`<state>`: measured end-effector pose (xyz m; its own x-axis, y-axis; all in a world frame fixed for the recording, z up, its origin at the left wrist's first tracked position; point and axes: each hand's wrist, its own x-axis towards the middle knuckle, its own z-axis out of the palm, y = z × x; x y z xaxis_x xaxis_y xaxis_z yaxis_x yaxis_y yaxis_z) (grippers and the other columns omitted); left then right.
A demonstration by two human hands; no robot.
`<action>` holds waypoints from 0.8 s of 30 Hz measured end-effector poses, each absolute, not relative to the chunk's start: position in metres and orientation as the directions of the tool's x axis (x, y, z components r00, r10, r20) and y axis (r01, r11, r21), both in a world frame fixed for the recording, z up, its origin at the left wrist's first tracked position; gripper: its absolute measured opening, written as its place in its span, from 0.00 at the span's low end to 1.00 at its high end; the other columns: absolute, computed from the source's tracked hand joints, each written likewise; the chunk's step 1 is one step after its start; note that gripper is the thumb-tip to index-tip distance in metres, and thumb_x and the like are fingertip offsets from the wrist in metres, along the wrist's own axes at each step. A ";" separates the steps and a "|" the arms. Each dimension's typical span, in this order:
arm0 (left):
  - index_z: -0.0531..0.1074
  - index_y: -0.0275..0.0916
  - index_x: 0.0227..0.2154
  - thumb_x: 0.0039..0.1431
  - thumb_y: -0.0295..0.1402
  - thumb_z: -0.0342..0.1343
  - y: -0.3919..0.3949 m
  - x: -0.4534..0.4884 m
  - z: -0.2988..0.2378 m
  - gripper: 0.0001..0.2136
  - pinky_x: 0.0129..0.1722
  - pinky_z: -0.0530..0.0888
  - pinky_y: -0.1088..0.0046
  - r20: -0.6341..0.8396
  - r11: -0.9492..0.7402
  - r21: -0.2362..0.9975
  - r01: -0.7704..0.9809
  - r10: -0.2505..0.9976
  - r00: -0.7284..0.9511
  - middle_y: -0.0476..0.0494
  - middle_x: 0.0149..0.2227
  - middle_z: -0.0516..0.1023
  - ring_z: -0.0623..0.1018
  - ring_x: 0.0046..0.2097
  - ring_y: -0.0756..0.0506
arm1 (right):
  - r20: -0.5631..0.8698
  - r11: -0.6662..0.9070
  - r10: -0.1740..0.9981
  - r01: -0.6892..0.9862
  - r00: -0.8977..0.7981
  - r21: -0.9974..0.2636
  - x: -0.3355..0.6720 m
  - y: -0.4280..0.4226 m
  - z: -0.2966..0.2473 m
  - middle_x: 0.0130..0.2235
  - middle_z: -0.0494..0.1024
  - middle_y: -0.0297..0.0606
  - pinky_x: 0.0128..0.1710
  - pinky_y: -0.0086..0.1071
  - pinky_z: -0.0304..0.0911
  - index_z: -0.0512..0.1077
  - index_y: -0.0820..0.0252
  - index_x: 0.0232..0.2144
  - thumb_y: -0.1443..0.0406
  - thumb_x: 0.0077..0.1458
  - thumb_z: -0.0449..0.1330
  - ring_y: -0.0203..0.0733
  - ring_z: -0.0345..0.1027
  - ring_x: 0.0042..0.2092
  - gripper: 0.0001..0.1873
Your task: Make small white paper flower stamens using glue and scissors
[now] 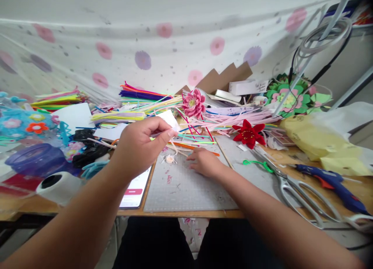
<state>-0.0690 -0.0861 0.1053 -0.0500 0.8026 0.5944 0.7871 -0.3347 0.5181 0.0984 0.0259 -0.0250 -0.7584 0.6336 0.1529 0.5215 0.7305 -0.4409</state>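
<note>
My left hand (pixel 140 144) is raised above the grey cutting mat (pixel 186 187), its thumb and fingers pinched on a small white piece of paper (pixel 169 119) and a thin pale strand. My right hand (pixel 204 162) rests low on the mat near its far edge, fingers curled and pressed down next to loose pipe cleaners (pixel 198 139). What lies under those fingers is hidden. A small pale round bit (pixel 169 158) lies on the mat between the two hands.
Heaps of coloured pipe cleaners (pixel 140 96) cover the back of the table, with a pink flower (pixel 194 103) and a red flower (pixel 248 133). Large scissors (pixel 303 193) and a blue glue gun (pixel 332 181) lie at right. A phone (pixel 135 187), tape roll (pixel 58 185) and purple bowl (pixel 36 158) sit at left.
</note>
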 end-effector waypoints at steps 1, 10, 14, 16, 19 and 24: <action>0.73 0.41 0.26 0.56 0.35 0.56 -0.086 -0.068 0.107 0.06 0.30 0.67 0.71 0.605 -0.347 0.512 0.786 0.795 -0.044 0.51 0.26 0.75 0.72 0.29 0.48 | 0.142 0.737 0.620 0.510 -0.772 -0.444 0.093 0.026 -0.025 0.40 0.78 0.44 0.42 0.34 0.61 0.79 0.60 0.35 0.68 0.46 0.65 0.49 0.69 0.44 0.11; 0.74 0.42 0.25 0.56 0.35 0.56 -0.085 -0.079 0.112 0.06 0.31 0.68 0.70 0.599 -0.367 0.576 0.730 0.797 -0.072 0.50 0.27 0.77 0.75 0.31 0.46 | 0.141 0.592 0.672 0.414 -0.727 -0.691 0.079 0.026 0.007 0.26 0.74 0.36 0.30 0.29 0.61 0.66 0.61 0.24 0.73 0.53 0.53 0.37 0.68 0.29 0.07; 0.75 0.41 0.28 0.56 0.35 0.57 -0.081 -0.084 0.105 0.06 0.36 0.70 0.68 0.568 -0.359 0.643 0.676 0.816 -0.107 0.47 0.30 0.79 0.76 0.34 0.45 | 0.212 0.525 0.686 0.272 -0.696 -0.807 0.084 0.024 0.053 0.23 0.71 0.30 0.25 0.25 0.61 0.60 0.58 0.27 0.71 0.57 0.49 0.32 0.66 0.24 0.07; 0.76 0.40 0.27 0.56 0.34 0.58 -0.079 -0.085 0.102 0.06 0.42 0.71 0.66 0.525 -0.359 0.716 0.599 0.842 -0.122 0.44 0.35 0.80 0.77 0.39 0.44 | 0.276 0.503 0.662 0.140 -0.697 -0.853 0.084 0.020 0.075 0.23 0.70 0.29 0.26 0.26 0.62 0.60 0.58 0.27 0.72 0.56 0.51 0.31 0.65 0.24 0.07; 0.75 0.39 0.24 0.54 0.32 0.58 -0.077 -0.084 0.100 0.06 0.49 0.69 0.63 0.459 -0.394 0.828 0.400 0.885 -0.079 0.44 0.37 0.79 0.76 0.46 0.43 | 0.420 0.580 0.610 0.018 -0.672 -0.814 0.078 0.013 0.101 0.23 0.68 0.29 0.28 0.28 0.60 0.63 0.60 0.25 0.72 0.53 0.54 0.32 0.62 0.26 0.07; 0.72 0.38 0.21 0.52 0.30 0.58 -0.075 -0.080 0.104 0.06 0.42 0.72 0.64 0.363 -0.360 0.928 0.093 0.932 -0.012 0.49 0.25 0.72 0.75 0.34 0.47 | 0.665 0.822 0.471 0.014 -0.579 -0.570 0.063 0.009 0.122 0.31 0.69 0.33 0.39 0.33 0.59 0.68 0.61 0.22 0.75 0.46 0.58 0.37 0.61 0.38 0.07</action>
<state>-0.0801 -0.0752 0.1042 -0.0118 0.9319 0.3626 0.0928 -0.3600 0.9283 0.0632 0.0086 0.1224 -0.5792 0.4713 0.6652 0.0141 0.8216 -0.5698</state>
